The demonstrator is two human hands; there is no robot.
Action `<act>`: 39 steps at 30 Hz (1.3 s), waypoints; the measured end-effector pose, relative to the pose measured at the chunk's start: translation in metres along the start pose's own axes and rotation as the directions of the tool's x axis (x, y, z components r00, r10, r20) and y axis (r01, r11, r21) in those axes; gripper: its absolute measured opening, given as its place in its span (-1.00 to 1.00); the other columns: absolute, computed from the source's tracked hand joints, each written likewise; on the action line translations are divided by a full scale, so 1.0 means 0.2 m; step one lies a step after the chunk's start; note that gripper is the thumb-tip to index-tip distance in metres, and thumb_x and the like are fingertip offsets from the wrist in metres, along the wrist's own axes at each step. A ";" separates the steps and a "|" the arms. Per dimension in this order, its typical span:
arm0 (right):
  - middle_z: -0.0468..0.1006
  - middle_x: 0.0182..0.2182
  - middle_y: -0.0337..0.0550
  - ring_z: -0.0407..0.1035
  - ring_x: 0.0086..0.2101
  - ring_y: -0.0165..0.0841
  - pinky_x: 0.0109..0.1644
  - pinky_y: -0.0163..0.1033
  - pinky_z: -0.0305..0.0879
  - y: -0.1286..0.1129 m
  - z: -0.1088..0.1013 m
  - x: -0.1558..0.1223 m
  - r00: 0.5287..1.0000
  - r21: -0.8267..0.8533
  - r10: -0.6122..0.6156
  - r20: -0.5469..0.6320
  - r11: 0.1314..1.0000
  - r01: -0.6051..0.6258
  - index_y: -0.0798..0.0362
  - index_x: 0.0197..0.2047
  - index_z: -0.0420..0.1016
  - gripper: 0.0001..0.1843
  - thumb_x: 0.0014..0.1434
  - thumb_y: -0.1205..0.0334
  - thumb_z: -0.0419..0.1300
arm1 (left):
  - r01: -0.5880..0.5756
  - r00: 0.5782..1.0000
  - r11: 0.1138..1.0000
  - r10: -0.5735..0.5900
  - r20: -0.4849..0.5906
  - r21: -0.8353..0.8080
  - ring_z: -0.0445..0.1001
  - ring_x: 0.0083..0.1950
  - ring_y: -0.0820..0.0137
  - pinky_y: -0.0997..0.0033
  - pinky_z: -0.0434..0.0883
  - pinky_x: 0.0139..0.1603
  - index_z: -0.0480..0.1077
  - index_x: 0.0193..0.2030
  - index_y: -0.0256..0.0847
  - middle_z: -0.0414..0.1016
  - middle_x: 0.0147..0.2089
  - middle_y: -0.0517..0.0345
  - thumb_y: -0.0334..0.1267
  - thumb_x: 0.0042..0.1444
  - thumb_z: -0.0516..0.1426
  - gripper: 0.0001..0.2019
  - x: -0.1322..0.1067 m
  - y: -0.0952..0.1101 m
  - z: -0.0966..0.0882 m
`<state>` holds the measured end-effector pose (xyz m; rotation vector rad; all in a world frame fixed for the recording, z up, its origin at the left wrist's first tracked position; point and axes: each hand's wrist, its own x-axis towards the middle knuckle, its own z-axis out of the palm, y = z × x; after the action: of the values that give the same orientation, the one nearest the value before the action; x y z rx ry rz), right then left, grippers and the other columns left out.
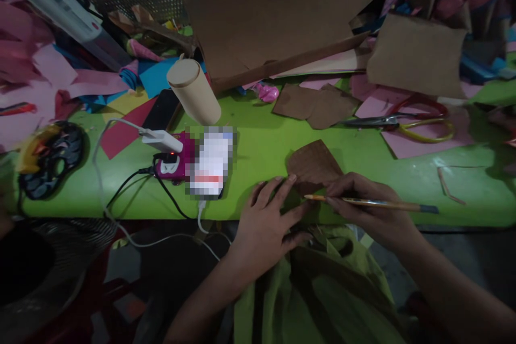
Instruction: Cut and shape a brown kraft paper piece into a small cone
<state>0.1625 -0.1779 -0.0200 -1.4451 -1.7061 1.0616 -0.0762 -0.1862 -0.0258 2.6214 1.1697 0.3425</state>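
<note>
My right hand (371, 209) grips a slim pencil (387, 205), its pale orange tip pointing left and its grey end to the right. Just beyond my fingers a small piece of brown paper (314, 161) lies at the near edge of the green table. My left hand (266, 226) rests with fingers spread, the fingertips touching the paper's left side. Part of the paper is hidden by the two hands. The tip is close to the left index finger; whether it touches the paper I cannot tell.
Scissors (419, 118) with red and yellow handles lie right on pink paper. To the left are a phone (212, 164) with a cable, a magenta power adapter (185, 158) and a beige cylinder (195, 91). A large brown sheet (282, 16) leans at the back.
</note>
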 end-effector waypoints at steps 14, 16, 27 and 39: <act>0.56 -0.54 -0.23 0.39 -0.54 -0.31 -0.50 -0.22 0.29 0.09 -0.10 -0.02 0.928 -0.086 0.044 -0.370 0.993 -0.081 -0.08 -0.38 0.51 -0.72 0.18 -0.09 0.32 | -0.006 1.000 1.000 0.006 -0.020 0.009 0.25 0.41 0.02 -0.12 0.34 0.28 0.39 0.32 0.14 0.22 0.51 0.01 0.17 0.30 0.10 -0.49 0.01 -0.01 -0.01; 0.54 -0.54 -0.23 0.39 -0.53 -0.30 -0.48 -0.21 0.28 0.11 -0.12 -0.02 0.911 -0.091 0.047 -0.409 0.992 -0.092 -0.09 -0.38 0.50 -0.72 0.18 -0.10 0.32 | -0.006 1.000 1.000 0.006 -0.022 0.015 0.25 0.41 0.03 -0.12 0.33 0.28 0.37 0.34 0.15 0.22 0.50 0.00 0.17 0.31 0.10 -0.49 0.01 -0.01 -0.01; 0.60 -0.40 -0.25 0.44 -0.51 -0.32 -0.42 -0.19 0.36 0.11 -0.19 0.02 0.871 -0.065 -0.057 -0.488 0.997 0.029 -0.15 -0.18 0.55 -0.86 0.26 0.02 0.30 | 0.012 0.999 1.000 -0.011 -0.036 0.015 0.25 0.39 0.02 -0.11 0.30 0.31 0.39 0.35 0.09 0.27 0.48 0.02 0.11 0.30 0.14 -0.48 0.01 -0.01 -0.01; 0.68 -0.04 0.07 0.59 -0.13 0.00 -0.07 0.00 0.46 0.19 -0.45 0.58 0.905 -0.619 -0.316 -0.284 0.781 0.079 -0.01 0.20 0.53 -0.54 0.28 0.34 0.08 | -0.016 0.891 0.993 -0.039 -0.451 -0.118 0.59 0.02 0.27 0.18 0.54 0.08 0.53 0.08 -0.16 0.67 -0.03 0.01 -0.36 0.33 0.12 -0.74 0.10 -0.06 0.01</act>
<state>0.2380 -0.0457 -0.0148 -1.6482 -1.9303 0.0837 -0.0713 -0.1627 -0.0287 2.4978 1.2467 1.0357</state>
